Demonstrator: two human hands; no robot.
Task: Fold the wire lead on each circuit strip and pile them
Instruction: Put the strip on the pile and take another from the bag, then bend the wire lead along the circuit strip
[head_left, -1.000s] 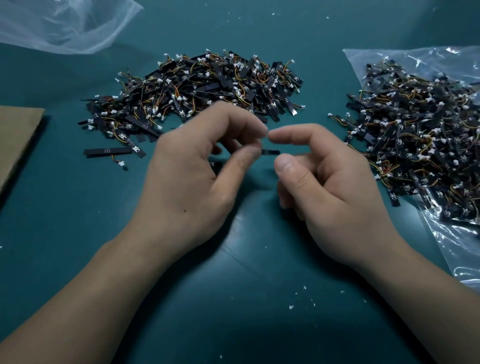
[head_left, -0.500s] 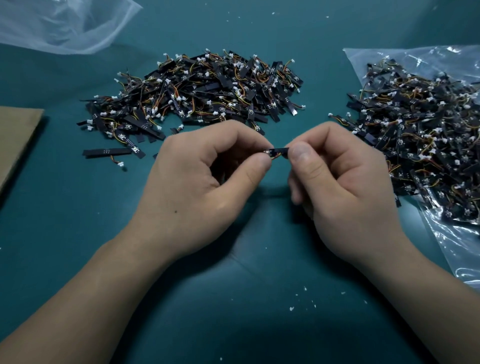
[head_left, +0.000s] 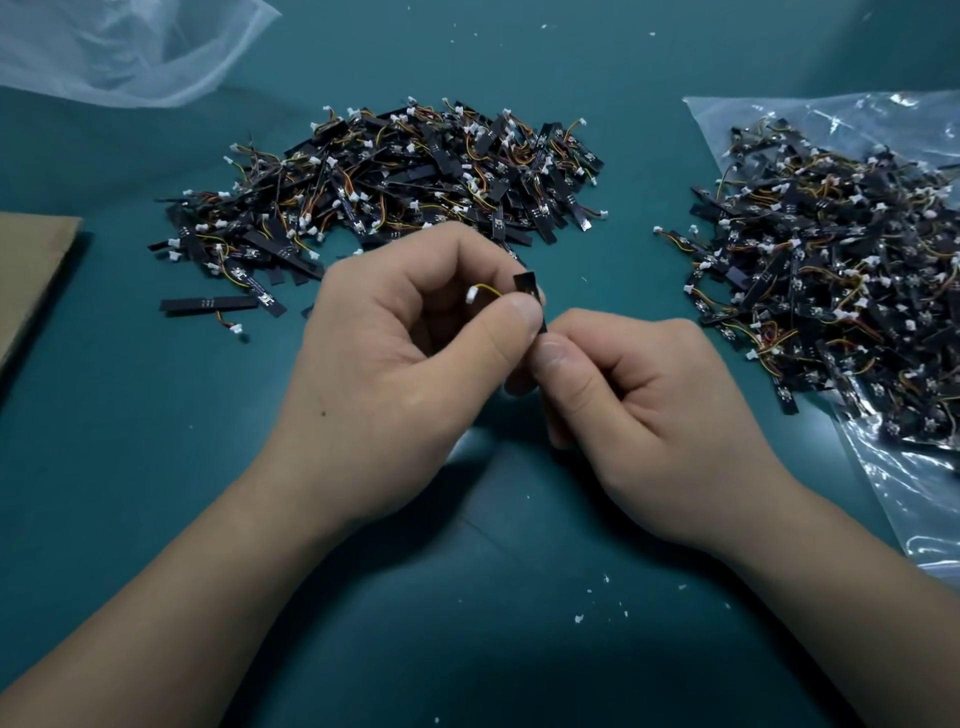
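1. Once folded and dropped on pile (head_left: 395, 192), liable to snag loose leads there and spring open again.
2. Left hand (head_left: 405, 364): grip pinching strip (head_left: 525, 286) beside lead (head_left: 488, 292); risk of tearing lead at its root by creasing too sharply.
3. Strip upright above tabletop (head_left: 493, 597), between both hands; thin, apt to twist free.
4. Right hand (head_left: 639, 410): grip pinching strip's lower end; risk of snapping it by pulling against left.
5. Heap (head_left: 841, 270) on bag (head_left: 909, 499) tangled; likely to drag extras out.
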